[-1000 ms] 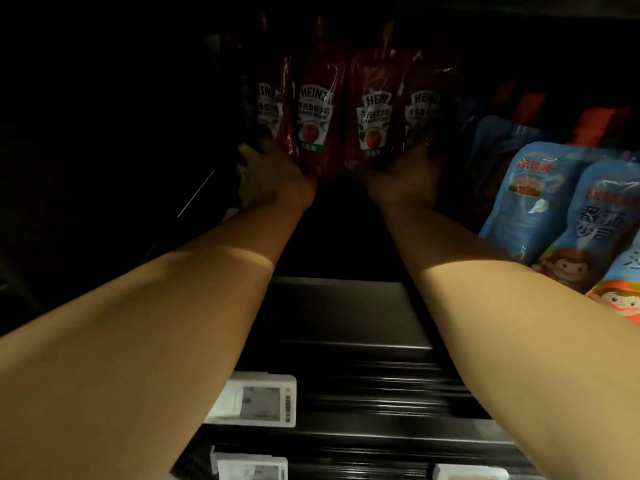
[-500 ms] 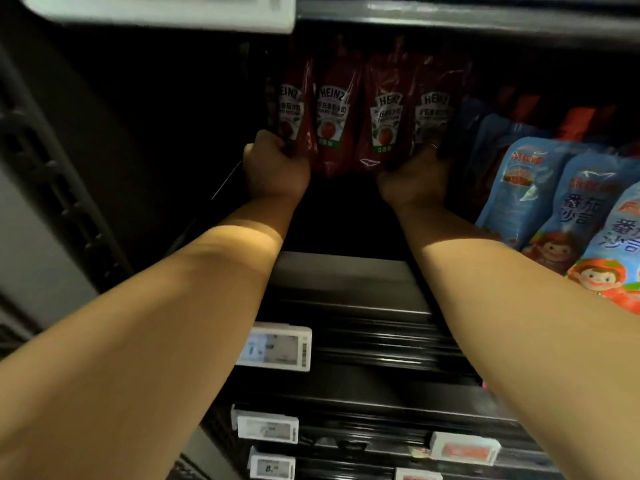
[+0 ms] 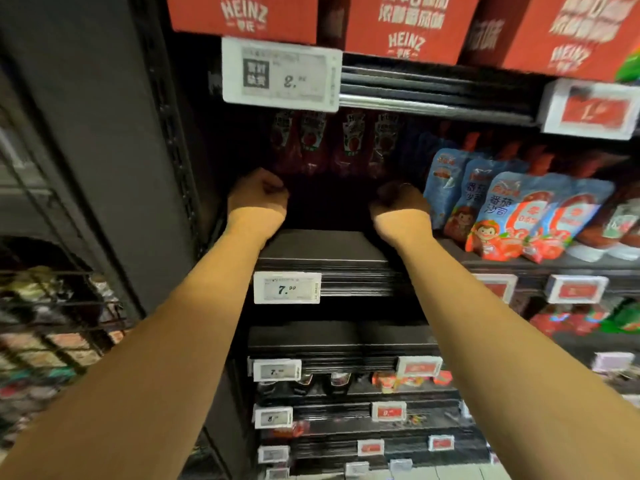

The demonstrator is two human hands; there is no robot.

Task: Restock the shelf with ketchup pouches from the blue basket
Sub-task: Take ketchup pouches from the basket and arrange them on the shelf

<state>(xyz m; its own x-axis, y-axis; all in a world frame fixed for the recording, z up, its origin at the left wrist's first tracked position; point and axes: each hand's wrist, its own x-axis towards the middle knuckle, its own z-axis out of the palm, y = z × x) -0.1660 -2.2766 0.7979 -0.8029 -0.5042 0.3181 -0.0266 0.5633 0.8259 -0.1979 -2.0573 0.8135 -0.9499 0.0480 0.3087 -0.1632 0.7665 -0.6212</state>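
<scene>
Several red Heinz ketchup pouches (image 3: 349, 143) stand upright in a row at the dark back of the shelf (image 3: 322, 249). My left hand (image 3: 258, 195) is just below and in front of the leftmost pouch, fingers curled into a fist with nothing visible in it. My right hand (image 3: 401, 200) sits the same way under the row's right end, beside the blue pouches. Whether either hand's knuckles still touch a pouch is hidden in the dark. The blue basket is out of view.
Blue sauce pouches (image 3: 502, 209) fill the same shelf to the right. Red Heinz cartons (image 3: 242, 15) sit on the shelf above, over a white price tag (image 3: 282, 74). A 7.99 tag (image 3: 286, 287) hangs on the shelf edge. A wire cage (image 3: 52, 306) stands at left.
Both hands have drawn back from the ketchup pouches toward the shelf front and curled into fists. The camera has pulled back and up, showing the upper shelf.
</scene>
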